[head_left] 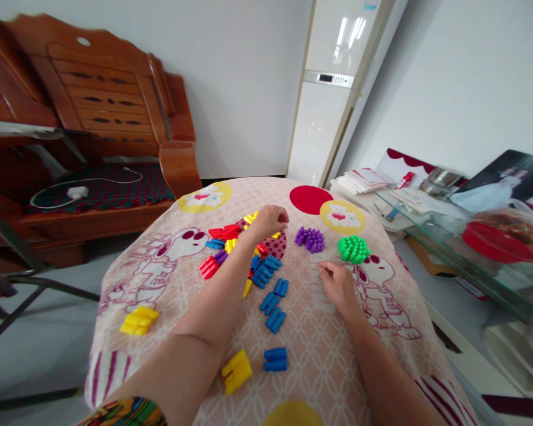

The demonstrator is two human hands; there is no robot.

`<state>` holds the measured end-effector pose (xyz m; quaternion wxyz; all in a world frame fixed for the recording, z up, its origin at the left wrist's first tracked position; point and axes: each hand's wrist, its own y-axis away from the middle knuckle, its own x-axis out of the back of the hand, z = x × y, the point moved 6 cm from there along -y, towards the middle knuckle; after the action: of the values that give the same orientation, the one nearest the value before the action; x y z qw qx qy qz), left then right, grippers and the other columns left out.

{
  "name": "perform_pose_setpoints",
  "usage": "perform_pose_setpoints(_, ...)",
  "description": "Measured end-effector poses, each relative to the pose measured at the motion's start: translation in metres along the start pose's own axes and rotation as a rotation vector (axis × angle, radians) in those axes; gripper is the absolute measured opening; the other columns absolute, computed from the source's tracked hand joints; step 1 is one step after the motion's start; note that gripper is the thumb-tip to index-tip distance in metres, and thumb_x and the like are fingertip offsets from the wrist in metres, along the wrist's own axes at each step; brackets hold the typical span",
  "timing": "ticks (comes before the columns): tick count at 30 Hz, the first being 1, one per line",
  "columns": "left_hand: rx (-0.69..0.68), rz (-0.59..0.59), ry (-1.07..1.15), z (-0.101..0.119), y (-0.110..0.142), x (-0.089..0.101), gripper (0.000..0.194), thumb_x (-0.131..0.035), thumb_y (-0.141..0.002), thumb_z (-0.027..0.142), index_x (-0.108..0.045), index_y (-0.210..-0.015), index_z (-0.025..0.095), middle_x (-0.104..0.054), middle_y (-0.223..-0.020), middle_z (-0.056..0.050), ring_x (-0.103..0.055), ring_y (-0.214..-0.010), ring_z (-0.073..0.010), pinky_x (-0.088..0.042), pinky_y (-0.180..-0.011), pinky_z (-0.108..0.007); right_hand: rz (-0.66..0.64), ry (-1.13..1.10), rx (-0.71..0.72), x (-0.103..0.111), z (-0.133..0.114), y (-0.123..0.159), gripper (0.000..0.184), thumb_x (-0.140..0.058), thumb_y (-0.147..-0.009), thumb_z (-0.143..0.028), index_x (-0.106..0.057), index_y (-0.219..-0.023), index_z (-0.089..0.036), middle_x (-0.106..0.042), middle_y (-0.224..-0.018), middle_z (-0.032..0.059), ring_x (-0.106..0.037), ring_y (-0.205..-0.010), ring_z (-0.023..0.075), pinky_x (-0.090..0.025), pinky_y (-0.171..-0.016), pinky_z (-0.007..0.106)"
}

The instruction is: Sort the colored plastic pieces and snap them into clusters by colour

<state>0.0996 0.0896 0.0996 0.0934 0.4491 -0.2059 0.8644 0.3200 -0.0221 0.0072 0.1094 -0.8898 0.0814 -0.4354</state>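
Observation:
My left hand (pixel 270 221) is curled into a loose fist over a heap of red, yellow and blue plastic pegs (pixel 231 234); what its fingers hold is hidden. My right hand (pixel 336 283) rests on the cloth with fingers curled, just below a green peg cluster (pixel 354 249). A purple peg cluster (pixel 310 239) lies between the two hands. Blue pegs (pixel 270 302) are strewn between my forearms. Yellow pegs (pixel 237 371) and a blue pair (pixel 275 359) lie near the front.
The pink cartoon-print cloth (pixel 169 278) covers a round table. More yellow pegs (pixel 139 320) sit near its left edge. A wooden bench (pixel 93 118) stands at left, a tall white appliance (pixel 328 94) behind, and a glass table (pixel 471 248) with a red bowl at right.

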Motion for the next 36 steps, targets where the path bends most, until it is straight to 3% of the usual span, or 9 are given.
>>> perform_pose_setpoints(3, 0.109, 0.049, -0.065, -0.011, 0.013, 0.041, 0.014, -0.064, -0.075, 0.017, -0.072, -0.086, 0.013, -0.069, -0.076, -0.003, -0.061, -0.071, -0.0148, -0.047, -0.069, -0.025, 0.01, -0.015, 0.007, -0.001, 0.002, 0.0, 0.035, -0.049, -0.08, -0.024, -0.078, -0.098, -0.018, -0.077, -0.089, 0.0099, -0.068, -0.076, 0.0224, -0.049, -0.075, 0.033)
perform_pose_setpoints(6, 0.194, -0.022, -0.215, -0.015, 0.028, 0.061, 0.01, -0.065, -0.074, 0.018, -0.071, -0.08, 0.014, -0.066, -0.071, -0.003, -0.056, -0.068, -0.0145, -0.043, -0.066, -0.026, 0.025, -0.038, 0.014, -0.002, 0.003, 0.0, 0.034, -0.049, -0.08, -0.025, -0.078, -0.097, -0.019, -0.077, -0.088, 0.0091, -0.067, -0.076, 0.0217, -0.049, -0.075, 0.032)
perform_pose_setpoints(11, 0.194, -0.346, -0.395, -0.022, 0.056, 0.039, 0.015, -0.077, -0.06, 0.021, -0.068, -0.072, 0.019, -0.062, -0.07, -0.001, -0.054, -0.072, -0.0175, -0.04, -0.068, -0.029, 0.021, -0.036, 0.001, 0.0, 0.001, -0.001, 0.033, -0.051, -0.08, -0.024, -0.078, -0.096, -0.018, -0.077, -0.085, 0.0089, -0.068, -0.075, 0.022, -0.049, -0.075, 0.032)
perform_pose_setpoints(14, 0.176, -0.422, -0.414, -0.031, 0.071, 0.023, 0.023, -0.078, -0.057, 0.021, -0.068, -0.078, 0.021, -0.063, -0.074, -0.002, -0.056, -0.075, -0.0195, -0.04, -0.069, -0.03, 0.003, -0.031, -0.003, 0.0, -0.001, -0.002, 0.032, -0.05, -0.08, -0.022, -0.078, -0.095, -0.018, -0.077, -0.086, 0.009, -0.068, -0.076, 0.0218, -0.049, -0.075, 0.032)
perform_pose_setpoints(17, 0.148, -0.401, -0.43, -0.039, 0.08, 0.02, 0.024, -0.071, -0.062, 0.016, -0.068, -0.085, 0.02, -0.066, -0.079, -0.004, -0.057, -0.076, -0.0201, -0.042, -0.069, -0.03, 0.0, -0.038, 0.001, -0.001, -0.002, -0.004, 0.032, -0.049, -0.081, -0.02, -0.078, -0.095, -0.019, -0.077, -0.085, 0.0079, -0.068, -0.075, 0.0206, -0.049, -0.075, 0.031)
perform_pose_setpoints(21, 0.141, -0.316, -0.435, -0.042, 0.078, 0.03, 0.022, -0.062, -0.068, 0.011, -0.07, -0.086, 0.021, -0.067, -0.081, -0.005, -0.058, -0.077, -0.0205, -0.043, -0.07, -0.03, 0.0, -0.032, -0.009, -0.003, 0.0, -0.004, 0.032, -0.05, -0.081, -0.02, -0.078, -0.096, -0.019, -0.077, -0.081, 0.0074, -0.068, -0.073, 0.0202, -0.05, -0.074, 0.03)
perform_pose_setpoints(25, 0.073, -0.162, -0.398, -0.021, 0.061, 0.036, 0.025, -0.054, -0.072, 0.007, -0.071, -0.088, 0.018, -0.069, -0.081, -0.005, -0.06, -0.075, -0.0185, -0.044, -0.069, -0.027, 0.005, -0.011, -0.005, -0.003, 0.001, -0.004, 0.032, -0.051, -0.08, -0.018, -0.079, -0.096, -0.02, -0.077, -0.084, 0.0072, -0.068, -0.075, 0.0201, -0.049, -0.074, 0.029)
perform_pose_setpoints(31, -0.068, -0.04, -0.097, 0.029, 0.03, -0.008, 0.017, -0.06, -0.073, 0.01, -0.07, -0.085, 0.016, -0.071, -0.077, -0.002, -0.065, -0.073, -0.0155, -0.047, -0.069, -0.024, 0.002, -0.023, 0.007, -0.001, -0.002, -0.004, 0.033, -0.05, -0.08, -0.018, -0.079, -0.096, -0.019, -0.078, -0.085, 0.0074, -0.069, -0.076, 0.0204, -0.05, -0.075, 0.03)
perform_pose_setpoints(36, -0.047, 0.008, 0.016, 0.039, 0.024, -0.052, 0.011, -0.063, -0.074, 0.009, -0.066, -0.081, 0.015, -0.068, -0.072, -0.002, -0.064, -0.07, -0.0156, -0.047, -0.067, -0.024, 0.004, -0.031, -0.006, 0.0, -0.004, -0.003, 0.032, -0.051, -0.081, -0.02, -0.079, -0.097, -0.02, -0.077, -0.084, 0.007, -0.069, -0.075, 0.0203, -0.05, -0.076, 0.03)
